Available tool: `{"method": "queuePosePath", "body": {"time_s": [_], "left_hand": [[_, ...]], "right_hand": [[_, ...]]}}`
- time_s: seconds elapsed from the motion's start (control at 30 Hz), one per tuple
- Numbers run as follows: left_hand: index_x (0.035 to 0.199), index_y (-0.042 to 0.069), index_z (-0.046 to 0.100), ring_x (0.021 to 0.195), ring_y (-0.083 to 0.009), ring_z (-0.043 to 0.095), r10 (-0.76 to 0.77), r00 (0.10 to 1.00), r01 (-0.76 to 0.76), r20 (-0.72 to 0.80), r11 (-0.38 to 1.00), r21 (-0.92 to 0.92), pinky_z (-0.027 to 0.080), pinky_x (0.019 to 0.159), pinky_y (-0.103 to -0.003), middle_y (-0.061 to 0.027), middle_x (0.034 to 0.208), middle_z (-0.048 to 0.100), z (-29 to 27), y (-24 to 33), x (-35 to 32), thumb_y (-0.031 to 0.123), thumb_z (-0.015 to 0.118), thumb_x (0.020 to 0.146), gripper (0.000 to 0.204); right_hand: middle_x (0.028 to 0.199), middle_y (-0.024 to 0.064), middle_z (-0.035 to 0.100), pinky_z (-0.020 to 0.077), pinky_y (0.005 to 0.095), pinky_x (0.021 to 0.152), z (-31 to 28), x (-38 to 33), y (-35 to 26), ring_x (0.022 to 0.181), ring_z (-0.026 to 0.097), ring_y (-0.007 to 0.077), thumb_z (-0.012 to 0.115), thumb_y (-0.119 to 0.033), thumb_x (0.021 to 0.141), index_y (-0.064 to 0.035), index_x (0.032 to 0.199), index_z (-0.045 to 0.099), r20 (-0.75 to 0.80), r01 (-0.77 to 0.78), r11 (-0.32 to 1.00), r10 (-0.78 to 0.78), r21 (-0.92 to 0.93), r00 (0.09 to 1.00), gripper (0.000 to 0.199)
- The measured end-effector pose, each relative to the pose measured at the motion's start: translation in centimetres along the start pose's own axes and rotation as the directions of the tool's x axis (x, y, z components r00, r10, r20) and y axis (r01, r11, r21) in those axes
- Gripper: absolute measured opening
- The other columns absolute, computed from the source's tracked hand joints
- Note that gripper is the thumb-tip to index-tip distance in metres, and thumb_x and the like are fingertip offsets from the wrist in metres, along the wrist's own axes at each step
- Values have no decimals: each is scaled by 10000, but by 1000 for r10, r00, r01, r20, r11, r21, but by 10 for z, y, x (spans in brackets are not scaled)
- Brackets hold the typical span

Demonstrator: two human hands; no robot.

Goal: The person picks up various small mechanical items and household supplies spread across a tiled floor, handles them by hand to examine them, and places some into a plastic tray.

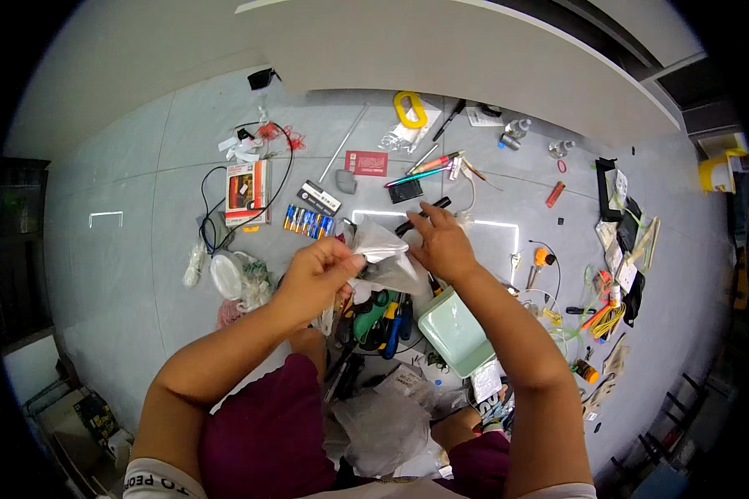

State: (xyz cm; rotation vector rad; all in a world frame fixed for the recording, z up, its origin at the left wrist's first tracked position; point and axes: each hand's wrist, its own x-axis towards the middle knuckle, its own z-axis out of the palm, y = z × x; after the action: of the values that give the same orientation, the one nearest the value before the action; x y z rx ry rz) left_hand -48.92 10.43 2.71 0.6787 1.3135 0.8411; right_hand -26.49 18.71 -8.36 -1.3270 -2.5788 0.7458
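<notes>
The clear plastic bag (pixel 395 270) hangs from the left hand (pixel 312 270), pinched between thumb and bent forefinger. It lies just right of those fingertips, in the gap between both hands; the left is the nearer, being in contact. Its long axis slants from the left fingertips down and right, one corner pointing below the right hand (pixel 446 249). That hand is palm down, fingers bent and partly spread, over a black stick (pixel 404 227) running from near left to far right; whether it grips is unclear. Batteries (pixel 308 222) lie beyond the left hand, hand tools (pixel 376 320) nearer the body, a pale green bin (pixel 456 326) below the right.
</notes>
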Motion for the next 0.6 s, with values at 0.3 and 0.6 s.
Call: {"method": "queuePosePath", "body": {"time_s": [0.3,0.6], "left_hand": [[891,81,563,607,-55,503,34,925,-85,-378,989,-117,428,541,-203,26,787,567,-75,28,-5,207,628,872,143],[845,81,566,519,-48,490,44,894,-122,-446,981,-147,444,504,-206,25,727,574,-91,23,5,223,638,864,161]], "right_hand": [[1434,116,303,218,578,1035,18,-19,18,1290,313,354,671,-344,732,-191,1184,572,226,-109,910,213,-400,950,487],[1281,214,433,322,492,984,49,-40,-67,1117,464,365,654,-335,762,-66,1155,565,217,116,972,-160,205,963,485]]}}
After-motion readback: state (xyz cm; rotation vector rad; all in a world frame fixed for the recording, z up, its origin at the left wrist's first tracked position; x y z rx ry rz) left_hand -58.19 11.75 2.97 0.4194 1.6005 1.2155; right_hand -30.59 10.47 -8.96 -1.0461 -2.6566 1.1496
